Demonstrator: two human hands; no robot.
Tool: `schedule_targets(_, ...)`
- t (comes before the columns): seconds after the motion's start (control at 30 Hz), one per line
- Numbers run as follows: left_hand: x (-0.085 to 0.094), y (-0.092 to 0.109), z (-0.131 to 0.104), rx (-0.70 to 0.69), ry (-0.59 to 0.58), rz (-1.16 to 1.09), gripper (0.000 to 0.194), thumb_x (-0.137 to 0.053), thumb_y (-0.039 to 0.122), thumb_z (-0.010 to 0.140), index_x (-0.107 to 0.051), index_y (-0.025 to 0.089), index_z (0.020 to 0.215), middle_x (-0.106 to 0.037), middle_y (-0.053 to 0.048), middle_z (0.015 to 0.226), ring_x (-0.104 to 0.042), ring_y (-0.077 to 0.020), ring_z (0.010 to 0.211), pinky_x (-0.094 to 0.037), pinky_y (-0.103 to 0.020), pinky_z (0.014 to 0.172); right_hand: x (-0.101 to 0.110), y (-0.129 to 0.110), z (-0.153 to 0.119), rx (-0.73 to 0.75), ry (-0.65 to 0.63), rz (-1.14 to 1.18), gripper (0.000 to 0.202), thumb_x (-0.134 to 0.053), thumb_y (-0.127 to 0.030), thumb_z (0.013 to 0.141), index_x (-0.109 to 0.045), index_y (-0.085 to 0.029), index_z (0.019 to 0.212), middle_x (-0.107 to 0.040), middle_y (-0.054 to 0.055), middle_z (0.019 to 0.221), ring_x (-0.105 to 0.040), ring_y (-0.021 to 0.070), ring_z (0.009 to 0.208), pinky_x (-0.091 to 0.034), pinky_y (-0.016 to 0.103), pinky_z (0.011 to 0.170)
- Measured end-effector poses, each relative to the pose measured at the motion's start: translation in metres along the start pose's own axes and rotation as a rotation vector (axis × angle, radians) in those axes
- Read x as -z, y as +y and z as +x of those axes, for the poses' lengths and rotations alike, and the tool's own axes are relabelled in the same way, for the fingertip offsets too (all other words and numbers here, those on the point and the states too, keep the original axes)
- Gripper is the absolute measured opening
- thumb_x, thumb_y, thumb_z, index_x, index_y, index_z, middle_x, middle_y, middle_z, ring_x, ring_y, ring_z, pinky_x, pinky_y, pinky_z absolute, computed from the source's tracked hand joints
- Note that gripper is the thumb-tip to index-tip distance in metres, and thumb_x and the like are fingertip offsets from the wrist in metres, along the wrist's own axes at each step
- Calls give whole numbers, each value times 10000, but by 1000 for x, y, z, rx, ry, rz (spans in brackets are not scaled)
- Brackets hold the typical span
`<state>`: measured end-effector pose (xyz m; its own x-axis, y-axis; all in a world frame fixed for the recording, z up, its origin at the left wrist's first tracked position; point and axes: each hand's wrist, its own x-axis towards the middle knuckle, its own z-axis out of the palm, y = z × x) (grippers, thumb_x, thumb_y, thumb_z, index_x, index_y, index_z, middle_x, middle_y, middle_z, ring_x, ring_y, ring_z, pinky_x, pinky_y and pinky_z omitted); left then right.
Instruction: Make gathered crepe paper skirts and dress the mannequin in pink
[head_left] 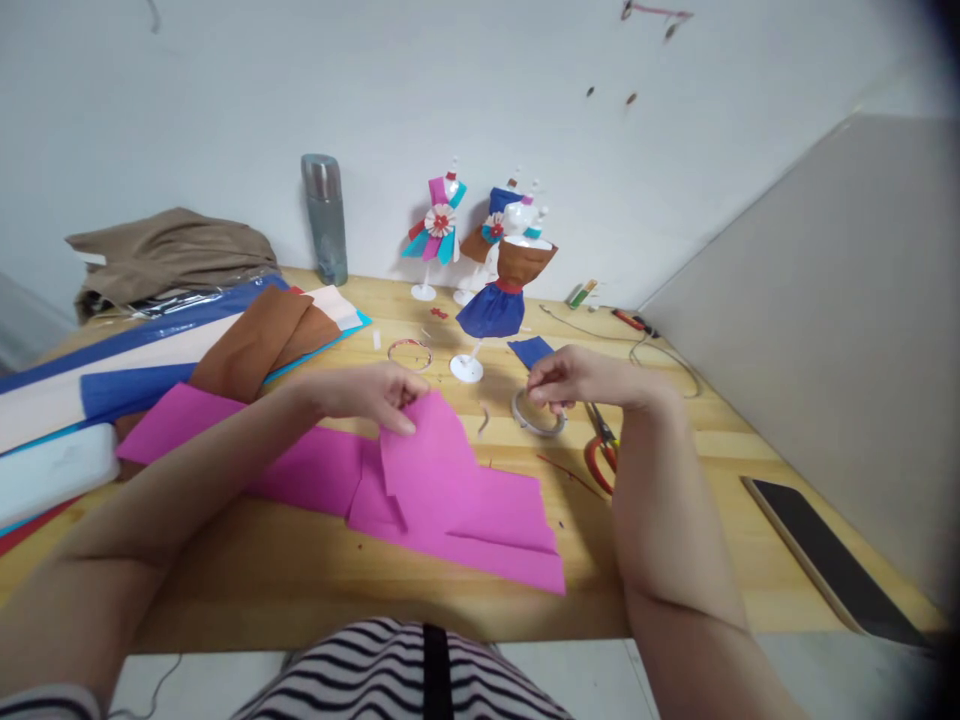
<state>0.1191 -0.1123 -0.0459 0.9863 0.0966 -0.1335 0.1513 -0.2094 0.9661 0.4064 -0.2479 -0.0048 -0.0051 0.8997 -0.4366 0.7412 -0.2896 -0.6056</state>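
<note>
The left hand (379, 393) is closed in a pinch, thumb against bent fingers, and has hold of the upper edge of a raised piece of pink paper (442, 468). The rest of the pink paper lies below it, along the near edge of the table (247, 590), running from left of centre to the middle. The right hand (562, 380) hangs over a silver ring (538, 428) with fingers curled and tips close together; whether it grips anything, or touches the ring, cannot be told.

Obstructions: the left forearm crosses over the pink paper, and the right forearm covers part of the orange-handled scissors (592, 468). A blue scrap (529, 350) lies just beyond the right hand. A small stand with a brown and blue dress (491, 308) rises between the hands, toward the back edge; further dressed stands are behind it.

Surroundings: a flask (328, 225) stands at the back edge, left of centre. Brown cloth (180, 255) is heaped at the far left corner. Folded brown paper (251, 340) and a white case (56, 470) occupy the left side. A phone (829, 560) lies near the near right corner.
</note>
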Motion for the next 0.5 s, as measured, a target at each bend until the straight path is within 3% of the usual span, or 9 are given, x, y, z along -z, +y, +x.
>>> schedule_targets(0.1, -12, -5, 4, 60, -45, 453, 229, -647, 195, 697, -475, 162, 550, -439, 37, 545, -377, -87, 506, -246, -238, 493, -8, 17, 23, -212, 19, -147, 254, -648, -274, 747, -635, -87, 575, -605, 38, 495, -537, 67, 438, -388, 214, 514)
schedule_targets(0.13, -15, -7, 5, 89, -28, 566, 245, -636, 193, 701, -449, 164, 546, -418, 39, 544, -353, -89, 507, -229, -245, 498, -13, 21, 32, -246, 13, -176, 307, -610, -287, 780, -631, -75, 560, -595, 44, 486, -544, 60, 435, -386, 217, 528)
schedule_targets(0.23, -19, -3, 3, 172, 3, 777, 249, -616, 267, 750, -457, 164, 587, -443, 33, 569, -372, -98, 529, -229, -249, 522, -25, 26, 53, -285, -24, -238, 284, -675, -291, 714, -623, -101, 510, -580, 55, 453, -545, 117, 425, -395, 248, 496)
schedule_targets(0.37, -16, 10, -2, 166, 168, 836, 184, -532, 304, 817, -581, 150, 727, -586, -2, 691, -487, -112, 620, -290, -226, 558, -24, 21, 53, -252, -43, -263, 172, -659, -182, 657, -597, -132, 504, -571, 42, 464, -544, 147, 459, -398, 258, 493)
schedule_targets(0.5, -15, 13, 1, 28, 330, 637, 176, -514, 257, 818, -642, 143, 859, -674, -35, 847, -588, -122, 740, -417, -209, 640, -8, 7, 22, -72, -112, -155, 194, -613, -251, 742, -559, -159, 580, -573, -1, 560, -520, 100, 527, -392, 215, 525)
